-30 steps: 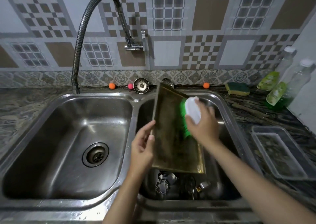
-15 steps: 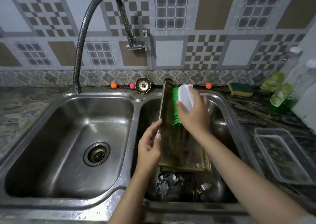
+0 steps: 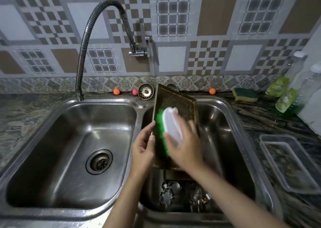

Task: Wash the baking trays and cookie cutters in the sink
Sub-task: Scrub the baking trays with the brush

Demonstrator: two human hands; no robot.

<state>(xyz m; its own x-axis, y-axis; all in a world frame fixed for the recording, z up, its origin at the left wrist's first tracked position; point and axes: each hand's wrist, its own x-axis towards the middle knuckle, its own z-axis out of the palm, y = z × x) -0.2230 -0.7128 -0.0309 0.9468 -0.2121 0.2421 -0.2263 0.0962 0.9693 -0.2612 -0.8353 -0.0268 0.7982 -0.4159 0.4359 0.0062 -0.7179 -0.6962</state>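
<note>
**Brush on tray over the right basin**

While the left hand [image 3: 143,148] grips the left long edge of the dark, brass-toned rectangular baking tray [image 3: 175,100], thumb curled over the rim, the tray stands steeply tilted in the right basin [image 3: 224,123] of the stainless steel double sink, its far end leaning toward the back wall. Its surface looks tarnished and dull, with a raised lip around the edge. The right hand [image 3: 185,146] is wrapped around the white plastic back of a scrubbing brush [image 3: 171,123], whose green bristles press against the tray's face near its left side; the hand is blurred.

Below the tray's lower end, on the basin floor, lie several small metal cookie cutters [image 3: 166,195], one with a scalloped flower outline, beside another flat metal piece. The left basin [image 3: 69,140] holds only its round drain. On the patterned counter to the right sits a clear rectangular plastic container [image 3: 286,161]; what it holds cannot be made out.
</note>
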